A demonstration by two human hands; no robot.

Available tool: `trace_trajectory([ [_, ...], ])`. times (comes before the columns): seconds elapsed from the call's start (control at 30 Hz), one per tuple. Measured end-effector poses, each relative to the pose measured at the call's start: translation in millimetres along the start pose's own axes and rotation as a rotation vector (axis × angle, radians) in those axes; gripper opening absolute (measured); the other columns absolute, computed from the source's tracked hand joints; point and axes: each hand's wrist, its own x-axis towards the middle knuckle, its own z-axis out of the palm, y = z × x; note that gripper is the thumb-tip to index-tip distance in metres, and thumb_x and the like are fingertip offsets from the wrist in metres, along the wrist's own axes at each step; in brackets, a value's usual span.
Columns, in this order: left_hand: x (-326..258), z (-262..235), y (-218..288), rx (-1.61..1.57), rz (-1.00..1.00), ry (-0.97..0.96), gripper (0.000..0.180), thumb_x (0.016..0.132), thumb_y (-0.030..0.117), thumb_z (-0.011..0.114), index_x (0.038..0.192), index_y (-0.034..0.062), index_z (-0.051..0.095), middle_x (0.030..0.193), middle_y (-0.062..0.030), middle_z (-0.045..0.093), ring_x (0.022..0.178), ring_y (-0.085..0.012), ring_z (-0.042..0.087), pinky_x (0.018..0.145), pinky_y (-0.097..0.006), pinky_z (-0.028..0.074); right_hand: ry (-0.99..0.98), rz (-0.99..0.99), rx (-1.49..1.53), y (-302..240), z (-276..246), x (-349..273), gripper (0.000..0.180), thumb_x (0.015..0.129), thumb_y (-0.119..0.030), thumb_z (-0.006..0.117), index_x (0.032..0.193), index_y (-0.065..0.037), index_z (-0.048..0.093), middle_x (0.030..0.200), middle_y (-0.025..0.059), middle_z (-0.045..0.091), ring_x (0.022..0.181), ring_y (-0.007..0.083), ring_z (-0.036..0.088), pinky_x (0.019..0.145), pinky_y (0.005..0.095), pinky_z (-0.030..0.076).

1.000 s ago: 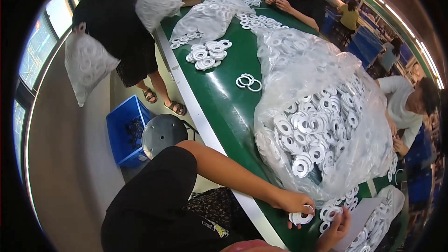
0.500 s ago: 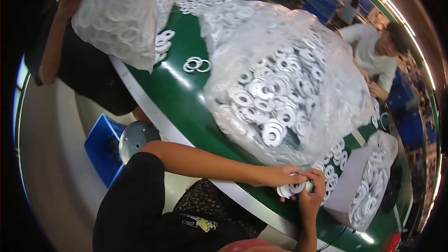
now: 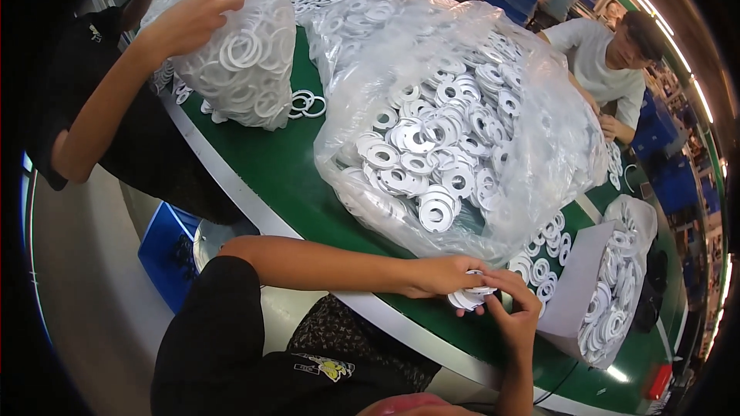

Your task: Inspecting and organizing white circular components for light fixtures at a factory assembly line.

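Note:
My left hand grips a small stack of white ring-shaped discs above the near edge of the green table. From the right, my right hand closes its fingers on the same stack; its fingertips partly cover the discs. Just beyond my hands lies a large clear plastic bag, spread wide and heaped with white ring discs. Several loose rings rest on the table to the right of my hands. Beside them stands a white box filled with more rings.
At the left, a co-worker's hand is at a clear bag of white rings. Loose thin rings lie beside it. Another person works across the table. A blue bin and a round stool stand below.
The co-worker's bag of rings has come down from the air onto the table at the left. My hands remain together on the disc stack, with the right fingers shifted over it.

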Motion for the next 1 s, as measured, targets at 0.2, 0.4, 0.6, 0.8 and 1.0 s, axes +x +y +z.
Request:
trace_trajectory([
  [0.2,-10.5,3.0,5.2,0.058,0.015,0.063,0.037,0.099,0.036,0.041,0.118,0.0048,0.045,0.093,-0.0092,0.063,0.075,-0.0132,0.063,0.059,-0.025,0.052,0.090,0.094,0.169,-1.7,5.1,-4.1,0.027,0.073,0.003,0.067,0.099,-0.001,0.068,0.092,0.0102,0.066,0.092,0.0182,0.059,0.084,0.0282,0.044],
  [0.4,6.0,-6.4,-4.6,0.120,0.132,0.130,0.036,0.100,0.034,0.039,0.122,0.0068,0.044,0.101,-0.0072,0.058,0.084,-0.0130,0.061,0.069,-0.027,0.054,0.220,0.328,0.102,-6.8,4.7,-0.1,0.025,0.077,0.000,0.068,0.102,0.002,0.066,0.084,0.0052,0.062,0.077,0.0114,0.056,0.073,0.0236,0.045],
  [0.6,0.1,0.2,4.6,0.133,0.066,0.150,0.032,0.100,0.023,0.040,0.127,0.0064,0.041,0.102,-0.0077,0.059,0.083,-0.0151,0.063,0.070,-0.026,0.053,0.265,0.046,-0.266,5.4,18.6,4.4,0.027,0.074,-0.005,0.074,0.101,-0.003,0.068,0.088,0.0063,0.057,0.068,0.0143,0.056,0.061,0.0240,0.046],
  [0.8,2.3,6.4,6.8,0.018,0.052,0.122,0.032,0.100,0.023,0.038,0.125,0.0022,0.041,0.103,-0.0107,0.059,0.083,-0.0194,0.065,0.062,-0.028,0.055,0.218,-0.029,-0.308,8.1,12.7,2.3,0.034,0.075,-0.008,0.074,0.107,-0.005,0.062,0.084,0.0055,0.055,0.068,0.0133,0.055,0.055,0.0238,0.045],
  [1.0,0.3,2.8,1.3,0.100,0.031,0.092,0.033,0.100,0.025,0.037,0.122,0.0012,0.042,0.101,-0.0114,0.059,0.079,-0.0198,0.067,0.052,-0.027,0.055,0.195,-0.046,-0.309,7.6,14.9,-1.4,0.024,0.078,-0.005,0.070,0.101,-0.004,0.063,0.080,0.0055,0.056,0.062,0.0127,0.053,0.053,0.0235,0.043],
])
